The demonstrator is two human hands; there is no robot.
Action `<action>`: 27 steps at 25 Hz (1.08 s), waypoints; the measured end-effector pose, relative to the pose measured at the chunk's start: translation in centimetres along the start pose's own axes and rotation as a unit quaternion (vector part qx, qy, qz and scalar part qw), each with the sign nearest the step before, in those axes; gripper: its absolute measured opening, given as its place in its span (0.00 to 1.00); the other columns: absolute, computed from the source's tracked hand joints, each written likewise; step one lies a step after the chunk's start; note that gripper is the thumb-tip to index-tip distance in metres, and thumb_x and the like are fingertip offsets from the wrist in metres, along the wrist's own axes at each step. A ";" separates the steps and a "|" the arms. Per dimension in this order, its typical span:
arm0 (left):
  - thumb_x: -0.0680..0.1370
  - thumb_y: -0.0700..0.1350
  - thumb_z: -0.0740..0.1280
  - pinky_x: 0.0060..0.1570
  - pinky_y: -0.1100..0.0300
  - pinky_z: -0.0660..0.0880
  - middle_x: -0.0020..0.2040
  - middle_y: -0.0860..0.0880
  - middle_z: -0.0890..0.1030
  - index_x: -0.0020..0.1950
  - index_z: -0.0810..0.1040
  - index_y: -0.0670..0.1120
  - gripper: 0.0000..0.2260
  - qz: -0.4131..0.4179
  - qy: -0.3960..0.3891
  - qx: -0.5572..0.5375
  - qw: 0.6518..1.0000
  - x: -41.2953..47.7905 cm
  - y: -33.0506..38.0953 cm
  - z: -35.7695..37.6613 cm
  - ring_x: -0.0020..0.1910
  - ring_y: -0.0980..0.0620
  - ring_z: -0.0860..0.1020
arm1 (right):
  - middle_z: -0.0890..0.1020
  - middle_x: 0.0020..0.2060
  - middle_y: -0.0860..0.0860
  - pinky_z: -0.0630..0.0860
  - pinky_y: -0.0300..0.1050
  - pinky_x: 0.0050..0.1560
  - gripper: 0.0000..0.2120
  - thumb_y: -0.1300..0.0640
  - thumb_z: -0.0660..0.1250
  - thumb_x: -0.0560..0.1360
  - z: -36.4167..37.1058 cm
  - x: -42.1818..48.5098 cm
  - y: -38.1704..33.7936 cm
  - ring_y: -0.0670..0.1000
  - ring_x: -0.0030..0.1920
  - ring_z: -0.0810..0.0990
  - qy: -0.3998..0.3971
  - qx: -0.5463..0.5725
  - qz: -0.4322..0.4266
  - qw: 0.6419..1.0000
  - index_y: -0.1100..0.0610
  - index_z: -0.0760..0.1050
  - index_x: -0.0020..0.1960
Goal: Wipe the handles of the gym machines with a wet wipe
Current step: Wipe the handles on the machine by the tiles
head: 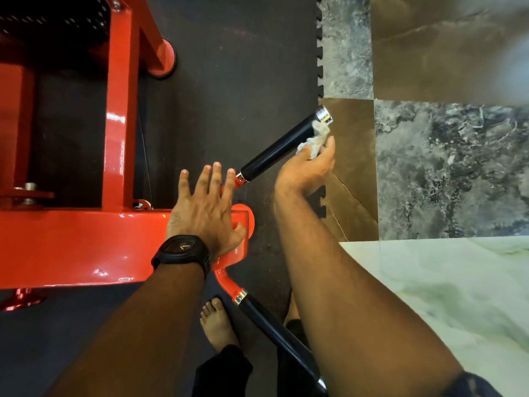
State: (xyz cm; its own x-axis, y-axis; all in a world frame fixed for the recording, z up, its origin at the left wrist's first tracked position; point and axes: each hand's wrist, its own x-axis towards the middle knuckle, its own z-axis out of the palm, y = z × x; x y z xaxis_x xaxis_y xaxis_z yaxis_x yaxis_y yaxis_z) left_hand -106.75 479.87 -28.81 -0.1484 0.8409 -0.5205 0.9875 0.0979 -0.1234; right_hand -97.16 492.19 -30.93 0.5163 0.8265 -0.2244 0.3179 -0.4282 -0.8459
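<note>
A black handle (276, 151) with a chrome end cap sticks out from the red machine frame (71, 245), angled up to the right. My right hand (307, 167) holds a crumpled whitish wet wipe (316, 138) against the handle just below the chrome cap. My left hand (207, 207), with a black watch on its wrist, rests flat with fingers spread on the red frame where the handle's arm joins it. A second black handle (274, 330) runs down to the right beneath my right forearm, partly hidden by it.
The red machine stands on a dark rubber mat (234, 81) with a jigsaw edge. Marble floor tiles (446, 167) lie to the right. My bare foot (217, 322) is on the mat below the frame. A red upright post (118, 110) rises at left.
</note>
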 end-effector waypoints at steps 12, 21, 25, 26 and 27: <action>0.76 0.68 0.50 0.76 0.35 0.43 0.82 0.40 0.43 0.81 0.35 0.44 0.44 0.000 0.010 0.001 1.000 0.2 0.0 0.3 0.81 0.42 0.44 | 0.82 0.48 0.43 0.78 0.36 0.51 0.16 0.65 0.61 0.82 0.0 0.2 0.0 0.41 0.46 0.80 -0.089 0.079 0.148 0.982 0.57 0.76 0.68; 0.76 0.68 0.51 0.76 0.35 0.43 0.82 0.40 0.43 0.81 0.35 0.45 0.44 -0.005 0.013 0.000 1.000 0.2 0.0 0.2 0.81 0.43 0.45 | 0.83 0.54 0.48 0.79 0.38 0.53 0.15 0.64 0.61 0.82 0.0 0.9 0.6 0.45 0.52 0.81 -0.099 0.096 0.137 0.981 0.55 0.77 0.66; 0.76 0.68 0.51 0.76 0.35 0.44 0.82 0.40 0.43 0.81 0.35 0.45 0.44 -0.008 0.011 -0.001 1.000 0.2 0.1 0.3 0.81 0.43 0.44 | 0.84 0.49 0.47 0.80 0.39 0.49 0.11 0.63 0.69 0.78 -0.8 -0.7 2.0 0.43 0.46 0.80 -0.082 0.030 0.020 0.996 0.57 0.81 0.59; 0.76 0.68 0.51 0.76 0.35 0.44 0.82 0.40 0.43 0.81 0.35 0.45 0.45 -0.009 0.010 0.000 1.000 0.2 0.2 0.3 0.81 0.43 0.44 | 0.84 0.50 0.49 0.80 0.40 0.49 0.10 0.64 0.70 0.76 -1.1 -0.8 2.1 0.44 0.47 0.80 -0.064 0.004 -0.068 0.996 0.59 0.82 0.58; 0.76 0.68 0.51 0.76 0.35 0.44 0.82 0.40 0.43 0.81 0.35 0.45 0.45 -0.009 0.010 0.001 1.000 0.2 0.2 0.2 0.81 0.43 0.44 | 0.83 0.52 0.51 0.80 0.41 0.49 0.10 0.66 0.71 0.75 -1.4 -0.4 2.2 0.45 0.50 0.79 -0.065 -0.022 -0.169 0.983 0.60 0.82 0.56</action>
State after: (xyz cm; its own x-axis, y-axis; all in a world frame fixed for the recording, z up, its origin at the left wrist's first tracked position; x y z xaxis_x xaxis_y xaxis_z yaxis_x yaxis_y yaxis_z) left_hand -106.56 479.91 -29.11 -0.1649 0.8493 -0.5015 0.9847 0.1124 -0.1334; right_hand -95.57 490.42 -32.05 0.2698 0.9629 0.0042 0.4890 -0.1332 -0.8620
